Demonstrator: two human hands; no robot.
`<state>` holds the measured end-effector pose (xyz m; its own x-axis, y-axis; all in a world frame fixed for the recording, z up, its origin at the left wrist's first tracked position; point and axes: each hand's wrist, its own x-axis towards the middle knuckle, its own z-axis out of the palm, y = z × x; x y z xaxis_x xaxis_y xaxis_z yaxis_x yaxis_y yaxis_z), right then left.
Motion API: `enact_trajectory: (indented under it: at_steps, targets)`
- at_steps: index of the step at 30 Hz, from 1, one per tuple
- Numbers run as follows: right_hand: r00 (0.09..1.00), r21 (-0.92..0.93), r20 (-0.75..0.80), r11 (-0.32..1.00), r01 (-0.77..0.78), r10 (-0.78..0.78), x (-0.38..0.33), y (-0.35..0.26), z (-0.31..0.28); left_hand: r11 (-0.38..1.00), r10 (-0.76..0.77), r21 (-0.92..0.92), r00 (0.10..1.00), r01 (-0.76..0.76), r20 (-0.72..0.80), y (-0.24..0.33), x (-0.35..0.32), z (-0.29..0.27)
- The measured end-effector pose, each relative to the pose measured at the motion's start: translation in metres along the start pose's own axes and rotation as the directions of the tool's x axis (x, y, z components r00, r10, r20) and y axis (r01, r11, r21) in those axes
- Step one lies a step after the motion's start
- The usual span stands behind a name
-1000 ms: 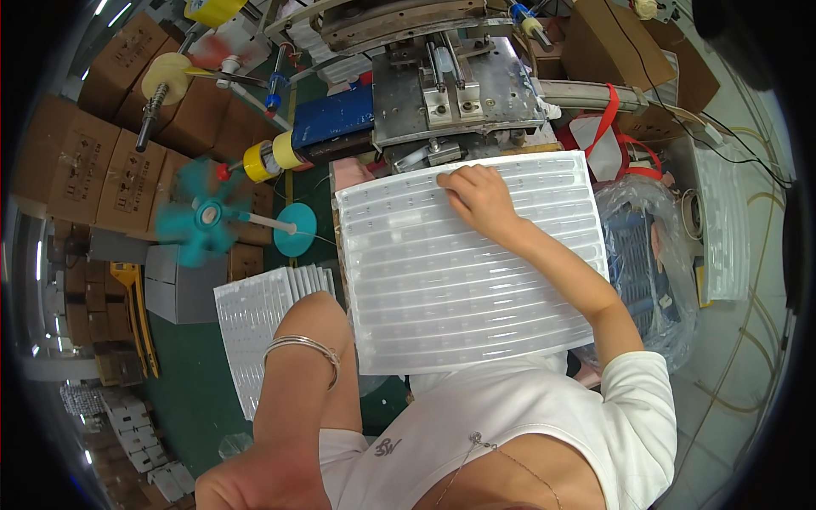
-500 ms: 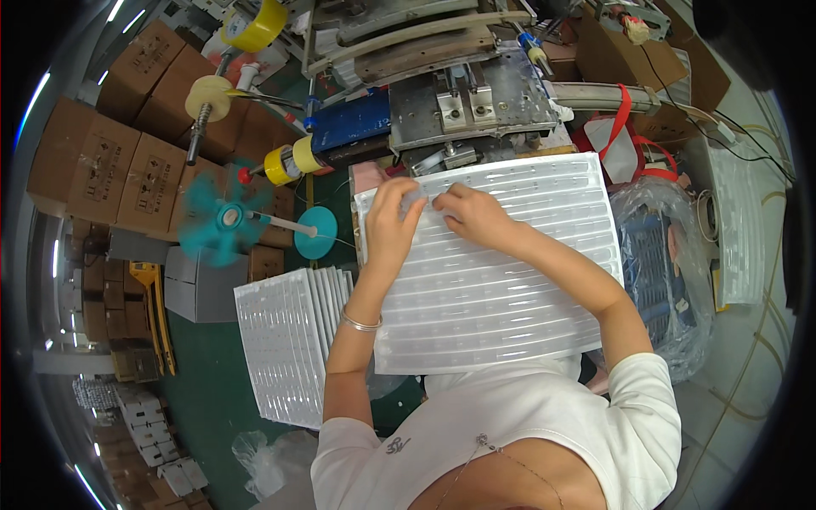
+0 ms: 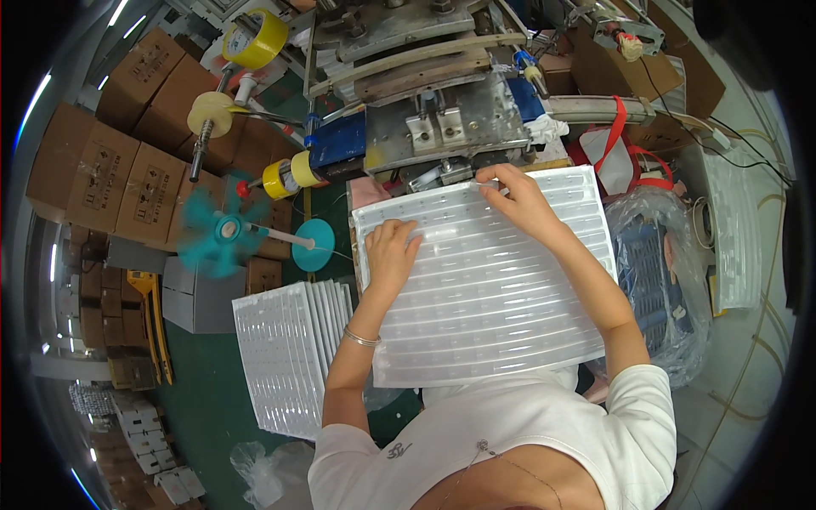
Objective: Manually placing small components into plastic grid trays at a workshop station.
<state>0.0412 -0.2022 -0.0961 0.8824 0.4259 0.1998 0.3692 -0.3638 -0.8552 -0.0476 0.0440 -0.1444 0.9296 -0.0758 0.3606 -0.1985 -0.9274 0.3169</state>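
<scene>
A wide translucent white plastic tray (image 3: 493,297) with ridged rows lies in front of me. My left hand (image 3: 391,255) rests on its far left part, fingers lightly bent and spread, with nothing seen in them. Farther right, my right hand (image 3: 517,202) is at the tray's far edge. Its index finger reaches out and its thumb is apart, and nothing shows between them. Just beyond those fingertips sits a metal press-like machine (image 3: 391,144) with two light metal blocks (image 3: 435,129) bolted on its plate.
Similar ridged trays (image 3: 276,357) stand in a stack at the left. A teal fan (image 3: 228,228), yellow tape rolls (image 3: 255,41) on a rod and brown cartons (image 3: 102,166) are beyond it. At the right lie a clear plastic bag (image 3: 659,280) and a red-strapped bag (image 3: 616,161).
My hands have moved apart: the left down and slightly left onto the tray, the right rightward to its far edge. The machine's plate has shifted left.
</scene>
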Motion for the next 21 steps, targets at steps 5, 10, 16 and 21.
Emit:
enact_trajectory:
  at_steps: [5, 10, 16, 21]
  targets:
    - [0.979, 0.124, -0.147, 0.98, 0.157, -0.138, 0.007, -0.009, -0.01, 0.939, -0.151, -0.33, 0.978, 0.096, -0.146, 0.018, 0.04, -0.008]
    - [0.971, 0.091, -0.218, 0.989, 0.117, -0.095, 0.013, -0.023, -0.025, 0.996, -0.03, -0.091, 0.904, -0.009, -0.426, 0.056, 0.098, -0.02]
    - [0.911, -0.057, -0.37, 0.983, 0.174, -0.183, 0.035, -0.033, -0.028, 0.973, 0.17, 0.22, 0.862, -0.069, -0.478, 0.054, 0.175, -0.017]
    - [0.8, -0.349, -0.42, 0.89, 0.293, -0.429, 0.067, -0.032, -0.025, 0.99, 0.136, 0.041, 0.832, -0.135, -0.539, 0.074, 0.156, -0.022]
